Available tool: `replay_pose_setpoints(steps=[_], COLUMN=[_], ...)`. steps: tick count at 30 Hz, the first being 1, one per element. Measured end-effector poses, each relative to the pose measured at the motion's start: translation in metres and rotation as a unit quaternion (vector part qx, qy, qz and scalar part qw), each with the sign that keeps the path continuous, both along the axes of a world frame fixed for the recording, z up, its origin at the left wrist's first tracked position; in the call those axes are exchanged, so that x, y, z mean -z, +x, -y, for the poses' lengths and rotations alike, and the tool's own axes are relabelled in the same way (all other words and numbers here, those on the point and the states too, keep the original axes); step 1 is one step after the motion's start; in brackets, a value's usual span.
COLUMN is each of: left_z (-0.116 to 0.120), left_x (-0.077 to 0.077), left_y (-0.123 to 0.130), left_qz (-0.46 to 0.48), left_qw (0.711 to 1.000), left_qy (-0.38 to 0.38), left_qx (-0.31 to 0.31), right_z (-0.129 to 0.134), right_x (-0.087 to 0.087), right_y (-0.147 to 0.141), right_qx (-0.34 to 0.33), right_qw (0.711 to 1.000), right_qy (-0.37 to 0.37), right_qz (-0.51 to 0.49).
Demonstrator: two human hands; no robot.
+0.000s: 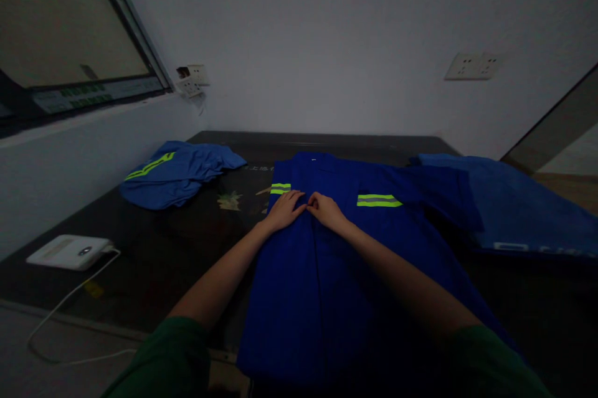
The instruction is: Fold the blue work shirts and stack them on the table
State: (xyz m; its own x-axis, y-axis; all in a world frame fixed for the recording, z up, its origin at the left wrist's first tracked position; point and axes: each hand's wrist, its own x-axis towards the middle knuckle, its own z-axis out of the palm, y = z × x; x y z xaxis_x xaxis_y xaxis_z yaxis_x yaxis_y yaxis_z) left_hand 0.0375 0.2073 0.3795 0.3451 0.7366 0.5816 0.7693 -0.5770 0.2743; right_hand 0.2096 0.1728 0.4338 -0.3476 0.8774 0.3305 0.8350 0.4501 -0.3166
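A dark blue work shirt [355, 261] with yellow-green and grey reflective stripes lies front up on the dark table, its collar toward the wall. My left hand [284, 210] rests on the shirt's chest beside the left stripe, fingers stretched out and thumb pointing at the front opening. My right hand [327, 213] is closed in a pinch on the shirt's front edge, just below the collar. The two hands nearly touch. What sits between the right fingertips is too small to make out. One sleeve spreads to the right; on the left no sleeve shows.
A lighter blue garment [187, 170] with a reflective stripe lies crumpled at the back left. Another blue cloth or bag [523, 205] lies at the right. A white device [70, 251] with a cable sits on the table [159, 267] at the left. Wall sockets [473, 66] are behind.
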Motion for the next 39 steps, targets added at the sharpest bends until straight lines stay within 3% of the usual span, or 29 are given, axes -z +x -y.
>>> replay_pose_setpoints(steps=[5,11,16,19,26,33,39], left_z=[-0.011,-0.007,-0.014,-0.030,-0.080,-0.131,-0.147], left_x=[0.000,0.003,-0.003,-0.010,-0.025,-0.038,-0.036], left_y=[-0.007,0.000,-0.001,-0.005,0.001,0.003,0.003], left_qz=[-0.017,-0.064,-0.085,-0.088,-0.050,0.004,0.045], left_qw=[0.999,0.992,0.988,0.987,0.976,0.963,0.959], left_qy=[-0.038,-0.060,-0.082,-0.095,-0.110,-0.112,-0.087], left_qx=[-0.033,-0.085,-0.098,-0.098,-0.181,-0.244,-0.266], right_z=[-0.003,0.003,0.018,0.025,0.027,0.030,0.030], right_x=[0.010,0.018,0.012,0.018,0.043,0.042,0.040], right_y=[-0.002,0.004,-0.005,-0.013,-0.007,-0.006,-0.008], right_qx=[-0.009,-0.023,-0.014,-0.058,-0.083,-0.068,-0.044], right_qw=[1.000,0.998,0.988,0.978,0.974,0.981,0.984], right_qy=[0.006,0.035,0.126,0.152,0.095,0.079,0.061], right_qz=[0.015,0.036,0.089,0.133,0.187,0.166,0.161])
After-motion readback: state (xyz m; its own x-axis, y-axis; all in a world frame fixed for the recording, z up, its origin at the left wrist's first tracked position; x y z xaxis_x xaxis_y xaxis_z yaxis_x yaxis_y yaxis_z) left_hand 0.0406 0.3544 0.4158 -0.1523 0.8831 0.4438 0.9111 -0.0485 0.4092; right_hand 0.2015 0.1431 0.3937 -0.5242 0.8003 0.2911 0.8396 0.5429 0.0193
